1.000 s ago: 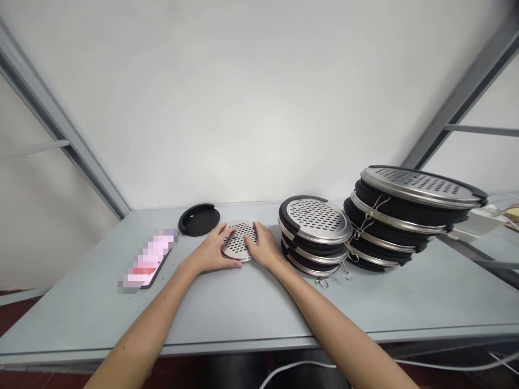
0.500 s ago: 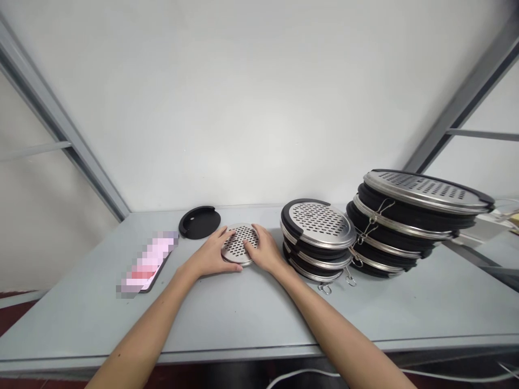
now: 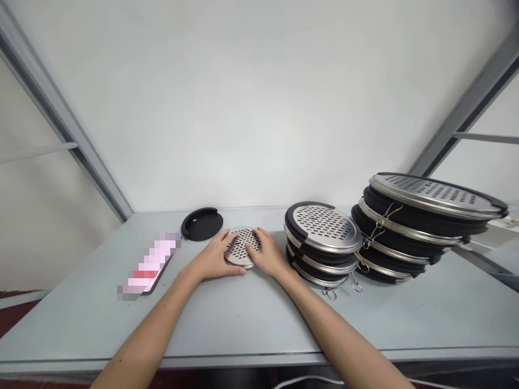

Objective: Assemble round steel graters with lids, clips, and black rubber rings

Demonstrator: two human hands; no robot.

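Note:
A round perforated steel grater disc (image 3: 240,246) lies flat on the grey table (image 3: 243,319). My left hand (image 3: 213,259) rests on its left edge, fingers curled round the rim. My right hand (image 3: 267,254) lies on its right side, fingers stretched over the holes. Just behind the disc, to the left, sits a black round plastic base (image 3: 201,223) on its own.
Right of my hands stands a short stack of black-rimmed grater discs (image 3: 322,243) with wire loops hanging out. A taller leaning stack (image 3: 421,227) is further right. A phone (image 3: 150,265) lies at the left. Grey frame bars rise on both sides.
The view has drifted slightly, so everything sits a little lower and to the right. Both hands stay on the steel disc, barely shifted.

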